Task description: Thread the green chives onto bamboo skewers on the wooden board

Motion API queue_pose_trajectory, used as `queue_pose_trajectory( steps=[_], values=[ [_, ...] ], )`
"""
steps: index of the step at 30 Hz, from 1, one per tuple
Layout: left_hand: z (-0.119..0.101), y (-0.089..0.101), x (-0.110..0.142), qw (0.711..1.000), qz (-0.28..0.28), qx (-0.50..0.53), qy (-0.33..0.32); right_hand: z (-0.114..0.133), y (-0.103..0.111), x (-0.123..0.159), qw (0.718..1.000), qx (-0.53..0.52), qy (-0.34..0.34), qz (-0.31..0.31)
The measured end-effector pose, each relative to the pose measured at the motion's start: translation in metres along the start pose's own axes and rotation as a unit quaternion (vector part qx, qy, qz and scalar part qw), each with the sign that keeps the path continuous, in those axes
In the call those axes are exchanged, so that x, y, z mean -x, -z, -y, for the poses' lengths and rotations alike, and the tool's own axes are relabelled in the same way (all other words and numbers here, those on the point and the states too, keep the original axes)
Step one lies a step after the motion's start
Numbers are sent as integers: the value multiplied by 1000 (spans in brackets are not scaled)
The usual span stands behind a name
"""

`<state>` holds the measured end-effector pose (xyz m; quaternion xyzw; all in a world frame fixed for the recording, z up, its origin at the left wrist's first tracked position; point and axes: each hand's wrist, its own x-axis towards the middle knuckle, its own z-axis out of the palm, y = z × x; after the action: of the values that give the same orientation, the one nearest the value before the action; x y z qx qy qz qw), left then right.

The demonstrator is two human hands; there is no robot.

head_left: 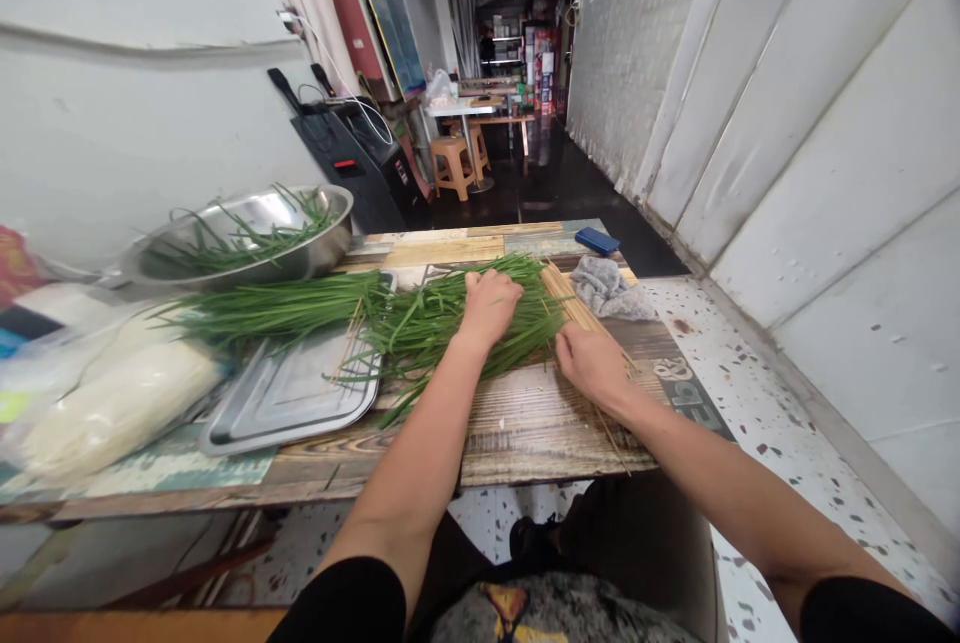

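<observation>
A loose pile of green garlic chives [420, 323] lies across the middle of the wooden table. My left hand [491, 306] rests on top of the pile, its fingers curled closed on some of the chives. Just right of the pile, my right hand [591, 360] is closed, beside the chive ends and over the bamboo skewers [574, 301]; what its fingers hold is hidden. To the left, a metal tray [300, 393] carries a neater bundle of chives [285, 308], with thin skewers sticking out at its right end.
A steel bowl [322, 243] with more chives stands at the back left. A plastic bag [127, 403] with something pale inside lies at the left. A grey cloth [607, 286] and a dark blue box [597, 241] sit at the table's far right.
</observation>
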<state>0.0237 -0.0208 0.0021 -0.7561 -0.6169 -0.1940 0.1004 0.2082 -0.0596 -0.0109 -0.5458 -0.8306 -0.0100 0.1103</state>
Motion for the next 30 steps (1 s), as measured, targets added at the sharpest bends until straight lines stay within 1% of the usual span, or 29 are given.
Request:
queue_pose_trajectory(
  steps=[5, 11, 16, 21, 24, 30],
  values=[
    [1, 0, 3, 999, 1, 37, -2, 1, 1, 0, 1000, -3, -1, -1],
    [-4, 3, 6, 996, 16, 91, 3, 0, 1, 0, 1000, 0, 5, -5],
    [-7, 4, 5, 994, 20, 110, 6, 0, 1, 0, 1000, 0, 4, -4],
    [-8, 3, 5, 992, -5, 120, 34, 0, 0, 0, 1000, 2, 9, -10],
    [-8, 3, 5, 992, -12, 121, 35, 0, -1, 0, 1000, 2, 14, -18],
    [-8, 4, 5, 991, 0, 126, 33, 0, -1, 0, 1000, 1, 8, -18]
  ],
)
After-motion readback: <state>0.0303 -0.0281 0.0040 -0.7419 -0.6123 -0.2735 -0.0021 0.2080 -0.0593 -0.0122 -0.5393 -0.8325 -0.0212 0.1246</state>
